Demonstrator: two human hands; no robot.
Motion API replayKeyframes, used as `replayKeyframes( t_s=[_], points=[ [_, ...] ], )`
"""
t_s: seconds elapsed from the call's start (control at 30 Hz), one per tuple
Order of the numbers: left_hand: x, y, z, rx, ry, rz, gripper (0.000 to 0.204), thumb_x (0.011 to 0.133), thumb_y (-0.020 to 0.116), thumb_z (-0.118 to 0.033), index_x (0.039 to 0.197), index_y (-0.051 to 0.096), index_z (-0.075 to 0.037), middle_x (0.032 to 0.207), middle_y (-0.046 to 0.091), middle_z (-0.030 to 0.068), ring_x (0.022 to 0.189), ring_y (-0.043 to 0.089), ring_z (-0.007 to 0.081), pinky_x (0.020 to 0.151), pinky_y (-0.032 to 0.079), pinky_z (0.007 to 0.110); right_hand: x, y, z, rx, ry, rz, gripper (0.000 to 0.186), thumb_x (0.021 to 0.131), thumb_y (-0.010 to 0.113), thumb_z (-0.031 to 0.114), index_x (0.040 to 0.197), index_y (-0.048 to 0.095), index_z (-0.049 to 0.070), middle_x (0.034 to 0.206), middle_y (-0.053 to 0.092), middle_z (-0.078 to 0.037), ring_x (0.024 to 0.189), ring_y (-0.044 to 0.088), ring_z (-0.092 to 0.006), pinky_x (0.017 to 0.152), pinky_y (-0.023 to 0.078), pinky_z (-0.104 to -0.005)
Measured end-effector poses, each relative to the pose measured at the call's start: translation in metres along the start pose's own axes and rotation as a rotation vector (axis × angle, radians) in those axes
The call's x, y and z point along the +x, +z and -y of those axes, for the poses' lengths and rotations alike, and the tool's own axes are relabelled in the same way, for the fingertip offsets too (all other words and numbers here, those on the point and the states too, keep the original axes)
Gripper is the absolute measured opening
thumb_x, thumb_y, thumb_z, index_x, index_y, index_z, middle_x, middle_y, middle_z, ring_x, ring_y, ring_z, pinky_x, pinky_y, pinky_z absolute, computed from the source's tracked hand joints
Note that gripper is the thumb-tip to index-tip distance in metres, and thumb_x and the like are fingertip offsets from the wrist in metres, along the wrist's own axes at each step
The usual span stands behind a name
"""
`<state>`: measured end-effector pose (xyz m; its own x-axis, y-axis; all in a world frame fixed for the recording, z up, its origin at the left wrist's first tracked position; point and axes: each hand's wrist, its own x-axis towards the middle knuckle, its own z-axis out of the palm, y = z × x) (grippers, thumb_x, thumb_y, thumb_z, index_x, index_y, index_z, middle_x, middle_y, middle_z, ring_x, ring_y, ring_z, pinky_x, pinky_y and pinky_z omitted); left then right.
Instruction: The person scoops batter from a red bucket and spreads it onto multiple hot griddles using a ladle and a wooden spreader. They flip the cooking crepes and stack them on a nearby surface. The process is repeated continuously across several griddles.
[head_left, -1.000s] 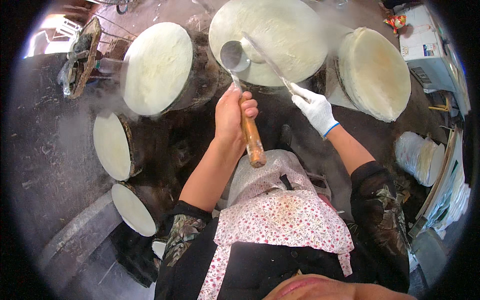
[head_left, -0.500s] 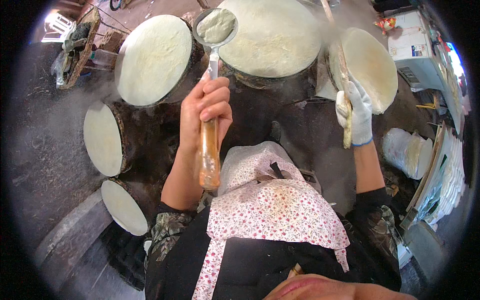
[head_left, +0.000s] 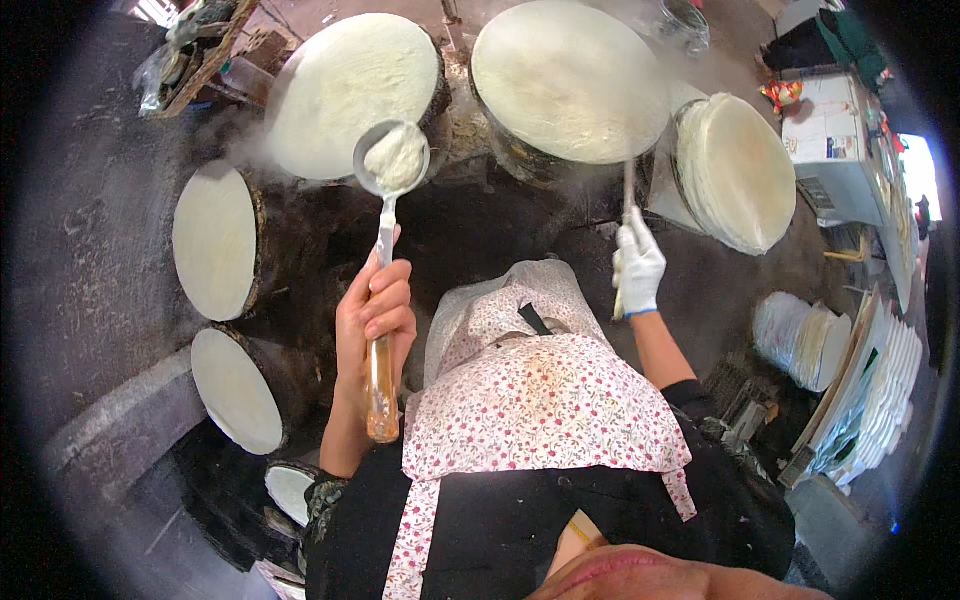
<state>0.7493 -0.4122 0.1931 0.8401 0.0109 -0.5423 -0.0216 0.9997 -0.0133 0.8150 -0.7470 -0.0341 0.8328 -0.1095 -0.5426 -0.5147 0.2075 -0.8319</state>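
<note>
Ladle [head_left: 386,232] drawn nearer, bowl [head_left: 361,161] beyond left hand [head_left: 376,305], stick [head_left: 629,186] in right hand [head_left: 640,268]

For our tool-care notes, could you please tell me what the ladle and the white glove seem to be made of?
Ladle: probably metal, given its grey sheen. Its handle: perhaps varnished wood, brown and glossy. White glove: likely knitted cotton or synthetic, matt and soft-looking, with a blue edge.

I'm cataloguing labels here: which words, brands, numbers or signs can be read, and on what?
No text can be read.
White appliance: small label, too small to read.
Red-orange item: too blurred to tell any wording.
Ladle, stick: no text visible.
Apron: floral print only.
</note>
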Motion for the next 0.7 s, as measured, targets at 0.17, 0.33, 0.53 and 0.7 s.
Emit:
replayKeyframes(
  t_s=[0.17,0.33,0.53,0.7],
  points=[
    [-0.041,-0.022,0.026,-0.034,0.053,0.038,0.044,0.116,0.032,-0.012,0.157,0.035,0.004,0.089,0.042,0.0044,0.057,0.043,0.0045,0.044,0.044,0.02,0.014,-0.005,0.016,-0.554,-0.296,0.232,0.051,0.1,0.071,0.006,0.15,0.06,0.004,0.13,0.072,-0.008,0.109,0.067,-0.0092,0.094,0.053,-0.0235],
    [-0.021,-0.014,0.015,-0.436,0.103,0.202,0.05,0.115,0.032,-0.01,0.162,0.025,0.005,0.085,0.044,0.0037,0.057,0.047,0.0075,0.045,0.045,0.024,0.101,0.017,0.108,-0.491,-0.491,0.225,0.047,0.1,0.071,0.015,0.145,0.064,0.003,0.14,0.067,-0.005,0.106,0.064,-0.0098,0.093,0.051,-0.0251],
    [-0.087,-0.048,0.022,-0.44,0.175,0.212,0.031,0.116,0.041,-0.016,0.137,0.046,0.006,0.084,0.044,-0.0008,0.053,0.04,0.0018,0.041,0.041,0.018,0.176,-0.029,0.167,-0.839,-0.597,0.365,0.052,0.106,0.062,0.017,0.155,0.052,0.001,0.127,0.069,-0.006,0.075,0.053,-0.0033,0.064,0.047,-0.0212],
    [-0.186,-0.103,0.07,-0.504,0.347,0.231,0.022,0.116,0.042,-0.02,0.101,0.046,-0.005,0.077,0.041,-0.0036,0.054,0.038,-0.0002,0.04,0.038,0.015,0.084,-0.029,0.149,-0.776,-0.345,0.403,0.057,0.105,0.06,0.01,0.159,0.047,0.003,0.141,0.065,-0.013,0.108,0.065,-0.016,0.094,0.052,-0.0283]
  ],
)
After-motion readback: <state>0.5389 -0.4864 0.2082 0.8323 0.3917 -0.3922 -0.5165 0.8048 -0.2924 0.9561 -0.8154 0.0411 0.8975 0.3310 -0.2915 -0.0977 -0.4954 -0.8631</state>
